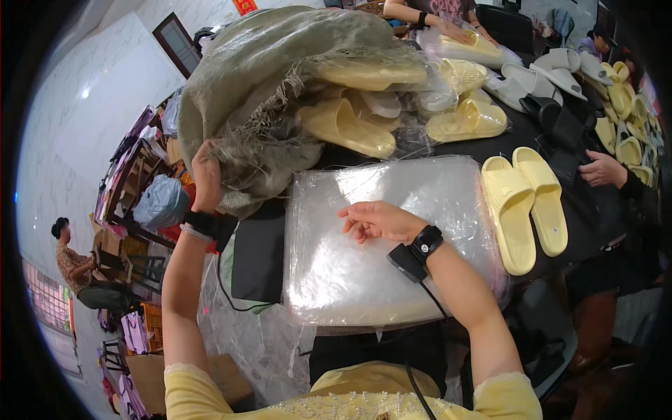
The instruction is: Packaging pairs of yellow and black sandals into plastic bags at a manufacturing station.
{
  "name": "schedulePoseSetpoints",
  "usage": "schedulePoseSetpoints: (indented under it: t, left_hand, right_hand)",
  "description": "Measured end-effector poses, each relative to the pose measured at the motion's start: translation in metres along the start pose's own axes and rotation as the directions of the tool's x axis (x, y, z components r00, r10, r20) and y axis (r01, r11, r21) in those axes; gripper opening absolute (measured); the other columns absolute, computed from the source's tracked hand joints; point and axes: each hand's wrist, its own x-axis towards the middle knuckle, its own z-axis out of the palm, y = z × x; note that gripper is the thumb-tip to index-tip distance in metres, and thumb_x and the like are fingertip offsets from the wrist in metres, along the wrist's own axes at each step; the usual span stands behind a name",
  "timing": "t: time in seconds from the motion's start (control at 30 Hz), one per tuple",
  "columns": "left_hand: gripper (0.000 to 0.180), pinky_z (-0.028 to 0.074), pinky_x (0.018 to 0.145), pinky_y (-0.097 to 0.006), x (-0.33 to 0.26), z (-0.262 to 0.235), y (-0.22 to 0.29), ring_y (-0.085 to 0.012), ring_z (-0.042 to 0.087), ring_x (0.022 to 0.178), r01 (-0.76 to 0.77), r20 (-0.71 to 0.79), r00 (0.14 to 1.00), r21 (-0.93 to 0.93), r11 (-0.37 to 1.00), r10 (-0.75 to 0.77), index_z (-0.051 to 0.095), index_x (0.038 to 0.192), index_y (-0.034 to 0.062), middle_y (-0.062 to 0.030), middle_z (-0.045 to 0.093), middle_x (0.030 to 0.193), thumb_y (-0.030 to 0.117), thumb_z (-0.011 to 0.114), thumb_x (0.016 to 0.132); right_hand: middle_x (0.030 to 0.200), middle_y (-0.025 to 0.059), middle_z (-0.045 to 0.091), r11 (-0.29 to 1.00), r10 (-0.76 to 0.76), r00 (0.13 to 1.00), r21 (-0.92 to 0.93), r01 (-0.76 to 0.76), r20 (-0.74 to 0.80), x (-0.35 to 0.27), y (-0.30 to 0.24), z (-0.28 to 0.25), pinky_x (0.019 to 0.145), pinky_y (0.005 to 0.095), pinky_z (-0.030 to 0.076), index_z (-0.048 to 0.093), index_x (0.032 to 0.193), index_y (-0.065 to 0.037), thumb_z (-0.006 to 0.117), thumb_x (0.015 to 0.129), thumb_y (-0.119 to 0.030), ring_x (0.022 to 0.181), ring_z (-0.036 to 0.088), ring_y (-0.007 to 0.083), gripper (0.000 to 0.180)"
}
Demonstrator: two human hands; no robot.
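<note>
At the left, my left hand [206,168] grips the frayed edge of a large grey-green woven sack [259,63]. Yellow slippers in clear plastic [350,126] show at the sack's mouth. My right hand [381,221] is over a stack of clear plastic bags [336,280], fingers loosely bent and apart, with nothing in them. Whether it touches the top bag I cannot tell. Right of the stack, a pair of unwrapped yellow slippers [509,210] lies side by side, toes away from me.
Grey slippers [525,84] and black slippers [560,122] lie at the far right, with more yellow ones beyond. A co-worker's hand [603,169] reaches in at the right; another person's hands [458,31] are on a wrapped slipper at the back. A cable [222,269] hangs from my left wrist.
</note>
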Motion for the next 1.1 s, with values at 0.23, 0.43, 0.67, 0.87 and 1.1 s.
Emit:
schedulePoseSetpoints:
  t: [0.23, 0.43, 0.67, 0.87, 1.1]
  left_hand:
    - [0.021, 0.037, 0.095, -0.035, -0.041, -0.035, -0.008, -0.0201, 0.041, 0.120, -0.857, 0.874, 0.425, 0.304, 0.416, 0.236, 0.063, 0.090, 0.0018, -0.0073, 0.044, 0.133, 0.008, 0.050, 0.075]
    - [0.046, 0.029, 0.104, -0.036, -0.068, -0.039, -0.009, -0.0205, 0.036, 0.126, -0.760, 0.888, 0.460, 0.395, 0.517, -0.002, 0.051, 0.122, 0.0025, -0.0082, 0.035, 0.141, 0.012, 0.050, 0.077]
    - [0.023, 0.045, 0.081, -0.039, -0.032, 0.013, 0.102, -0.0289, 0.057, 0.093, -0.359, 0.533, 0.827, 0.254, 0.898, 0.180, 0.061, 0.095, 0.0045, -0.0116, 0.060, 0.096, 0.007, 0.056, 0.072]
    - [0.026, 0.045, 0.083, -0.039, 0.002, 0.113, 0.116, -0.0335, 0.056, 0.098, -0.175, 0.410, 0.895, -0.033, 0.984, 0.174, 0.060, 0.105, 0.0003, -0.0163, 0.060, 0.104, 0.014, 0.056, 0.083]
    - [0.037, 0.047, 0.077, -0.030, 0.029, 0.155, 0.105, -0.0159, 0.061, 0.087, 0.298, 0.827, 0.562, -0.188, 0.936, -0.013, 0.062, 0.107, -0.0010, -0.0125, 0.067, 0.096, 0.030, 0.059, 0.087]
  right_hand:
    - [0.094, 0.0073, 0.057, 1.000, -0.002, 1.000, 0.004, 0.002, 0.016, -0.002, -0.001, 0.002, 0.069, 0.0243, 0.049, 0.044, 0.121, 0.003, 0.046, 0.095, -0.024, 0.073, 0.055, 0.0108, 0.037]
    - [0.093, 0.0075, 0.056, 1.000, 0.001, 1.000, 0.010, -0.001, 0.005, -0.003, -0.004, 0.006, 0.067, 0.0246, 0.048, 0.044, 0.121, 0.003, 0.044, 0.096, -0.024, 0.071, 0.054, 0.0109, 0.037]
    - [0.093, 0.0080, 0.057, 1.000, -0.005, 1.000, -0.005, 0.005, 0.012, 0.001, 0.000, 0.000, 0.066, 0.0244, 0.047, 0.045, 0.120, 0.003, 0.043, 0.096, -0.026, 0.070, 0.055, 0.0111, 0.037]
    - [0.095, 0.0078, 0.057, 1.000, 0.026, 1.000, -0.002, -0.026, 0.014, 0.001, -0.003, 0.004, 0.066, 0.0243, 0.047, 0.046, 0.121, 0.000, 0.043, 0.096, -0.026, 0.069, 0.055, 0.0106, 0.036]
    - [0.095, 0.0076, 0.057, 0.999, 0.036, 0.999, 0.003, -0.036, 0.007, 0.003, 0.001, 0.004, 0.067, 0.0244, 0.048, 0.047, 0.120, 0.000, 0.043, 0.097, -0.027, 0.070, 0.056, 0.0110, 0.036]
